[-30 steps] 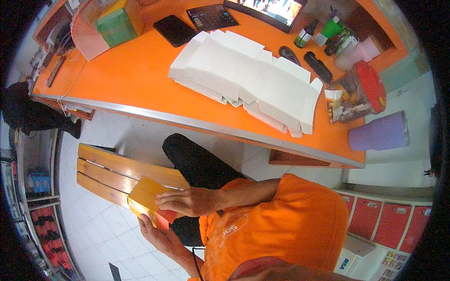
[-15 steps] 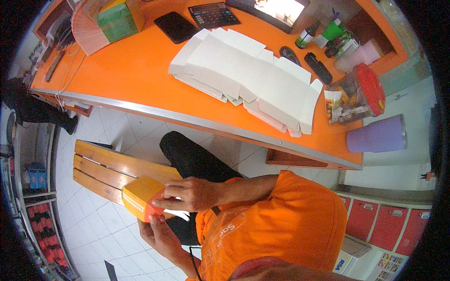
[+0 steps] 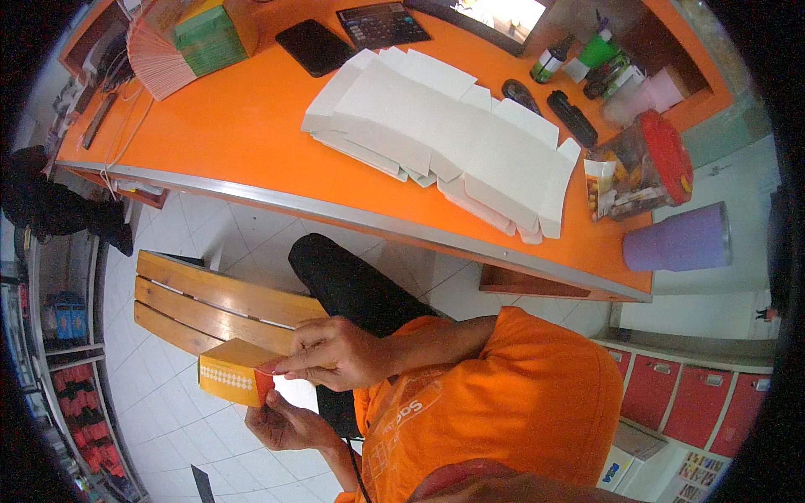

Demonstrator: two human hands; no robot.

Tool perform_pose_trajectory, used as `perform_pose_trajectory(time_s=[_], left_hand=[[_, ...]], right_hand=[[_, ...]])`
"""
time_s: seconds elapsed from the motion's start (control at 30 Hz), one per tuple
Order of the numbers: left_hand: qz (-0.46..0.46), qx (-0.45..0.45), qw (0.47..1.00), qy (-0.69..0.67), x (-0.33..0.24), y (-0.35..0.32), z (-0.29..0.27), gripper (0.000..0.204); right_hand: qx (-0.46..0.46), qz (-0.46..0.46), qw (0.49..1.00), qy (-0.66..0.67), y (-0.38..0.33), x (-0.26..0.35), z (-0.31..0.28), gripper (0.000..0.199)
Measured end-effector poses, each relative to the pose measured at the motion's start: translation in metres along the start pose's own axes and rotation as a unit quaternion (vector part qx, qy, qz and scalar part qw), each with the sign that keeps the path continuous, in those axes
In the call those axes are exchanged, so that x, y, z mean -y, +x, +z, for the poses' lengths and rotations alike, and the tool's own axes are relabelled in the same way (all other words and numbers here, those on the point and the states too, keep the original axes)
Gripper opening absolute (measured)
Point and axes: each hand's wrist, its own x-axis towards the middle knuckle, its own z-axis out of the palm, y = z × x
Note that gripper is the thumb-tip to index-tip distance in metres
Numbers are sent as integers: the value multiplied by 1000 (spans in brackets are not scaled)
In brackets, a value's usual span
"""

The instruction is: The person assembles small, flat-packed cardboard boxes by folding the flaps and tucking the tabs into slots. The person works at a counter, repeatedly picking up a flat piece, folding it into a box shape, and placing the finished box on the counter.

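Observation:
A small yellow box (image 3: 231,371) with a white checkered band and a red-orange end is held in front of my body, over the slatted wooden bench. My right hand (image 3: 335,356) pinches the upper edge of the red end between thumb and fingertips. Below, my left hand (image 3: 289,425) grips the lower corner of that end, its thumb against the box and its other fingers partly hidden. A white patch shows between the two hands; whether it is part of the box I cannot tell.
On the orange desk (image 3: 210,117) lies a stack of flattened white cartons (image 3: 453,134), with a black phone (image 3: 314,48) and a calculator (image 3: 381,25) behind. A red-lidded jar (image 3: 637,168) and a purple tumbler (image 3: 677,237) stand near its right end. The wooden bench (image 3: 176,298) is below.
The box has shifted slightly left and turned, so more of its checkered side shows. My right hand has moved a little left; both hands still hold the red end.

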Motion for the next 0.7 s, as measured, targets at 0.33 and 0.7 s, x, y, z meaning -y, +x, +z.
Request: perform_pose_trajectory(time_s=[0.33, 0.7], left_hand=[[-2, -7, 1000, -12, -11, -3, -7, 31], [36, -14, 994, 99, -7, -10, -11, 31]], right_hand=[[29, -88, 994, -60, 13, 19, -3, 28], [66, -64, 996, 3, 13, 27, -10, 24]])
